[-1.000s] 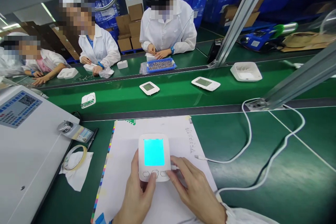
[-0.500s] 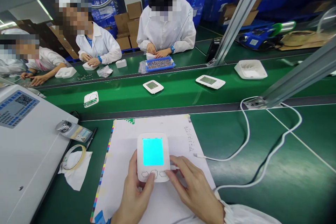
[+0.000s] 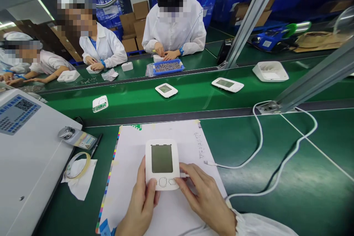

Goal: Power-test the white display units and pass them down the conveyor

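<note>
Over a white sheet point(image 3: 127, 162), a white square monitor point(image 3: 162, 159) lies face up between my hands. Its screen is unlit and grey, with a row of buttons below it. My left hand point(image 3: 138, 199) grips the monitor's left side, thumb on the left button and fingers behind. My right hand point(image 3: 206, 195) is closed at the right edge, pinching a white cable plug point(image 3: 183, 175) that meets the monitor's side. Its thumb is by the lower right corner. A second white cable point(image 3: 240, 166) lies with its plug end on the sheet to the right.
A green conveyor point(image 3: 132, 105) beyond the sheet carries a circuit-board housing point(image 3: 100, 104), two screened panels point(image 3: 166, 90) point(image 3: 228, 84) and a white shell point(image 3: 270, 71). At left stand a white machine point(image 3: 33, 162), a bottle point(image 3: 77, 138) and a tape roll point(image 3: 79, 166). Co-workers point(image 3: 174, 25) sit opposite.
The monitor's screen has gone from lit cyan to unlit grey. My left thumb has moved from the middle button to the left one. The parts on the conveyor have shifted right.
</note>
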`<action>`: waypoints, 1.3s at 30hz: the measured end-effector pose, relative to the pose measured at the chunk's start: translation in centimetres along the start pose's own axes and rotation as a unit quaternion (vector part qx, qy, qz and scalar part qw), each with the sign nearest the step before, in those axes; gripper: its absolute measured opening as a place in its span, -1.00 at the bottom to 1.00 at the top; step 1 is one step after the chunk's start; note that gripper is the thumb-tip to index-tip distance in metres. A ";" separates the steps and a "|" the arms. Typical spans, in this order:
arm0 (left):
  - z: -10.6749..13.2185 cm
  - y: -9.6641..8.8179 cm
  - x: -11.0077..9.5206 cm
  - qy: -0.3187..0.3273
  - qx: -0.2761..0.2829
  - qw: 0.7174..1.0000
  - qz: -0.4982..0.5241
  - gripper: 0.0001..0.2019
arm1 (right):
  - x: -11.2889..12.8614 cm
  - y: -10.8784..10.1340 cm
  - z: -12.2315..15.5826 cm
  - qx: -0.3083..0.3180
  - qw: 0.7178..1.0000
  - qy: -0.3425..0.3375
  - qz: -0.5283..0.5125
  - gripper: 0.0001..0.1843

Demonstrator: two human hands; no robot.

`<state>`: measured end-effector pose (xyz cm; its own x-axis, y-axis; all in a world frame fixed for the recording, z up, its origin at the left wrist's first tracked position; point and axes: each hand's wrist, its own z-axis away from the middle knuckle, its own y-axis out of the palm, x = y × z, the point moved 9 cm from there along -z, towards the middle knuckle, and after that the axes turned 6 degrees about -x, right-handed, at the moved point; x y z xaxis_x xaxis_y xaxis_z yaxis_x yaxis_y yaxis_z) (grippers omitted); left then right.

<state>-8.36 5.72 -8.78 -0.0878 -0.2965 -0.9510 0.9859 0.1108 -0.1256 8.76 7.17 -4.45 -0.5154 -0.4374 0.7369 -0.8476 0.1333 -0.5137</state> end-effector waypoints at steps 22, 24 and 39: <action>0.3 0.0 -0.4 -0.008 0.007 1.000 0.017 -0.38 | 0.5 -0.4 0.0 -0.002 1.000 -0.025 0.009 -0.72; 0.3 -0.1 -0.5 -0.007 0.001 1.000 0.017 -0.36 | 0.5 -0.4 0.0 -0.005 0.999 -0.029 0.018 -0.72; -0.7 -1.6 -1.0 0.017 -0.086 0.996 0.014 -0.45 | 0.4 1.0 1.0 0.044 0.998 -0.038 0.009 -0.76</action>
<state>-9.91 6.54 -7.83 -0.0689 -0.2600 -0.9631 0.9494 0.2794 -0.1434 7.82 6.21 -5.07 -0.5161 -0.5028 0.6934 -0.8224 0.0650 -0.5651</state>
